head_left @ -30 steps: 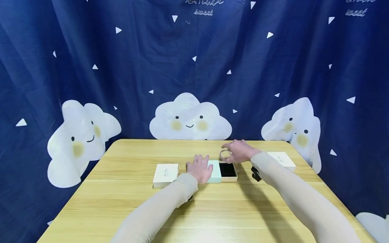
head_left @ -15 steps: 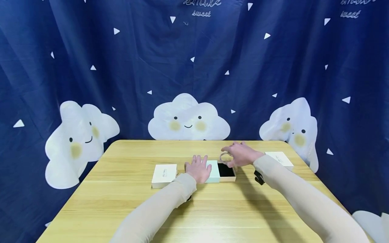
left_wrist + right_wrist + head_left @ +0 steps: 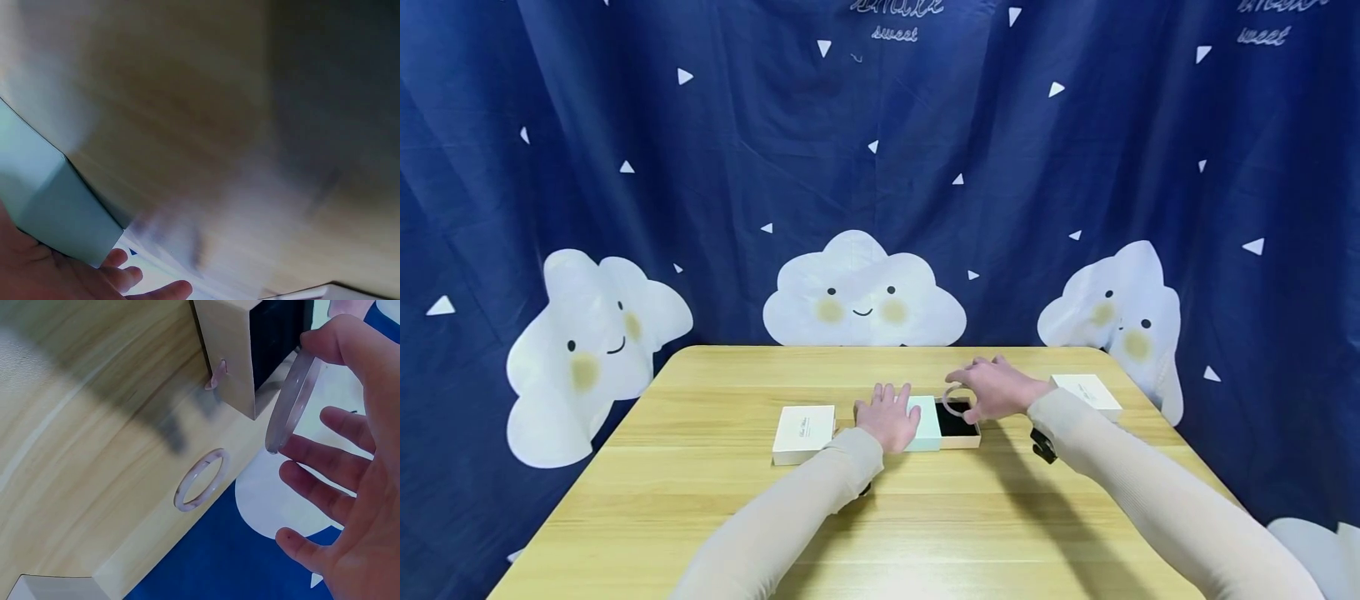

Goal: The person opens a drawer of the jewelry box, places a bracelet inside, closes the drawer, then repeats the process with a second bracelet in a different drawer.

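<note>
My left hand [image 3: 891,419] lies with its fingers spread over the mint-green box sleeve [image 3: 928,427]; in the left wrist view, its fingers extend past the corner of the green sleeve [image 3: 69,209]. From the sleeve's right end protrudes a pale pink drawer [image 3: 960,442] with a black lining. My right hand [image 3: 997,389] pinches a pale, translucent bangle [image 3: 292,403] between thumb and fingers, tilted just above the drawer's black lining. A second bangle [image 3: 201,480], whitish with darker marks, lies on the table beyond the drawer; I cannot make it out in the head view.
A white lidded box [image 3: 805,432] with small print stands left of my left hand. Another white box [image 3: 1086,392] is at the right, partly behind my right forearm. The wooden table [image 3: 880,533] ends at a blue curtain [image 3: 722,167] with clouds.
My right hand has lowered the bangle slightly toward me, from behind the drawer to over its black lining. The left hand has stayed on the green sleeve. The head view has shifted slightly.
</note>
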A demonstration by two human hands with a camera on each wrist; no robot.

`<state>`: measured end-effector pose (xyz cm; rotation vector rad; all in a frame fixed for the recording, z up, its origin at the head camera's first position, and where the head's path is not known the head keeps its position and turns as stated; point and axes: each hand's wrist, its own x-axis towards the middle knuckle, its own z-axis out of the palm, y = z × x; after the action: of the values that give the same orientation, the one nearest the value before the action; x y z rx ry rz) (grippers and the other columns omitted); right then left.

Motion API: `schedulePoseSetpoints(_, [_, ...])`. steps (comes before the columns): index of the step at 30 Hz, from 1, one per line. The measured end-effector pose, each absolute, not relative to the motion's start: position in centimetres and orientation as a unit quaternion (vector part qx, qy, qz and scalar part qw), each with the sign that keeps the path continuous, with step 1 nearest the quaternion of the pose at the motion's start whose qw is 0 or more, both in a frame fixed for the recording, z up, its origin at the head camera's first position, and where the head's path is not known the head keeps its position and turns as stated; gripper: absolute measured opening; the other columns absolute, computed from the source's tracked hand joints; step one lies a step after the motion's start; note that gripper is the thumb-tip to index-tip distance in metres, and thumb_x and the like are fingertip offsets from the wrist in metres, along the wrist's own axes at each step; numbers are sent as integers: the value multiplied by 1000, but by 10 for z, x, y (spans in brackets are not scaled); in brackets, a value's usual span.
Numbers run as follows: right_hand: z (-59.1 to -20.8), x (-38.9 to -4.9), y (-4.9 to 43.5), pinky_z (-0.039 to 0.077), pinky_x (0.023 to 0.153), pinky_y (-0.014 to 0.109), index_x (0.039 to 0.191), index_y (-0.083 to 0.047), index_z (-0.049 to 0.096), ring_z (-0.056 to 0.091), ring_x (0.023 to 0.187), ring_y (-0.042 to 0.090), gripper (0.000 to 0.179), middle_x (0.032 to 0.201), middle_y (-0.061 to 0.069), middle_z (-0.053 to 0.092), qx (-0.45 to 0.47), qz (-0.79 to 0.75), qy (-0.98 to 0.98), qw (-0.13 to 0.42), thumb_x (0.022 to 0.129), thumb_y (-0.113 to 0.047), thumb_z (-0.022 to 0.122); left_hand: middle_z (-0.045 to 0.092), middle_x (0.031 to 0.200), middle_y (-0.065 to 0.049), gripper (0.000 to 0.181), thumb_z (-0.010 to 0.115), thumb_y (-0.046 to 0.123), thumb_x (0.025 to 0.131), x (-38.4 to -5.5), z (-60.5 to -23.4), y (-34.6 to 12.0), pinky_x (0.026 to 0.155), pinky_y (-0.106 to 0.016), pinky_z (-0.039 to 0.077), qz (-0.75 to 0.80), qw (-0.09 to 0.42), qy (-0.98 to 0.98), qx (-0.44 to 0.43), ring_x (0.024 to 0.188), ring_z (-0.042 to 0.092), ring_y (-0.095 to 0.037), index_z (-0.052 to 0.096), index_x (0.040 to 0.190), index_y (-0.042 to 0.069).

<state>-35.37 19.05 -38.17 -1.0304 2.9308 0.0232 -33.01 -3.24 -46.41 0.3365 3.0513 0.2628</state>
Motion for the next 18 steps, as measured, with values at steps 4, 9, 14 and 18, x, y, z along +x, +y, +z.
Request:
schedulePoseSetpoints(4, [-384, -354, 190, 41, 99, 64, 140, -16, 59, 54, 129, 33, 72, 140, 3, 62, -333, 18, 943, 23, 76, -36, 84, 26, 166, -14, 64, 18, 54, 106, -328, -462, -34, 109, -70, 31, 86, 29, 990, 110, 154, 21, -36, 22, 162, 24])
schedulePoseSetpoints(9, [-386, -353, 188, 42, 99, 63, 141, -18, 59, 54, 129, 31, 72, 136, 2, 63, -334, 29, 942, 29, 75, -36, 84, 27, 165, -15, 63, 19, 52, 106, -327, -461, -34, 109, -70, 30, 92, 29, 989, 114, 154, 21, -37, 24, 162, 23])
schedulePoseSetpoints(14, [-388, -351, 184, 41, 101, 64, 141, -19, 59, 54, 127, 30, 73, 130, 3, 66, -336, 43, 940, 33, 75, -37, 84, 27, 165, -15, 63, 18, 52, 107, -327, -462, -34, 111, -70, 29, 98, 29, 988, 117, 154, 20, -37, 23, 162, 23])
schedulePoseSetpoints(18, [-390, -349, 182, 42, 100, 62, 139, -20, 60, 55, 123, 28, 72, 123, 1, 68, -346, 52, 936, 24, 74, -37, 85, 27, 165, -15, 62, 19, 52, 107, -328, -462, -34, 111, -70, 29, 98, 28, 988, 115, 154, 20, -36, 24, 162, 23])
